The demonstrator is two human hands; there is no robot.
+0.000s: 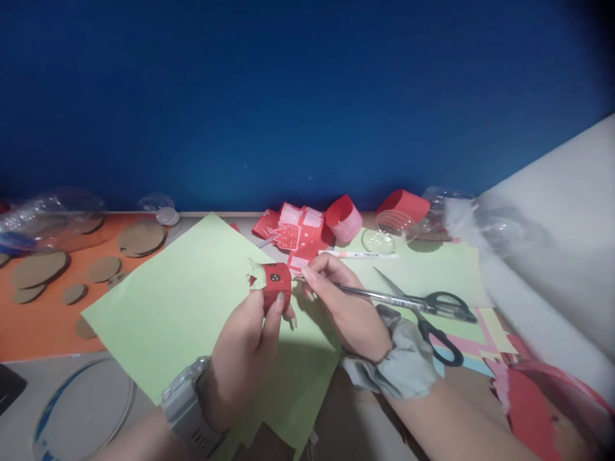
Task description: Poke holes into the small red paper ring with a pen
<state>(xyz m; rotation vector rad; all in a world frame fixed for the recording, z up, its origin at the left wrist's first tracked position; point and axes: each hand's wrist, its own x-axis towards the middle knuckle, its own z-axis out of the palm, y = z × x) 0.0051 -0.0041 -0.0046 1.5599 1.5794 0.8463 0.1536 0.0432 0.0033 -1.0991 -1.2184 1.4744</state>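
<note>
My left hand (250,342) holds a small red paper piece (277,288) between thumb and fingers. That piece bears dark round marks and a pale green cut shape at its left end. Close to its right side, my right hand (343,301) is closed in a pinch at the tip of a long thin pen (379,295), whose shaft passes back over the scissors. Both hands are above a large light green sheet (177,307). Whether the pen tip touches the red paper is hidden by my fingers.
Black-handled scissors (439,339) lie open at the right on coloured paper. Red paper rings (344,219) and a white marker (365,255) are behind my hands. Cardboard discs (141,238) rest on an orange sheet (29,333) at left. A blue wall (307,102) rises behind.
</note>
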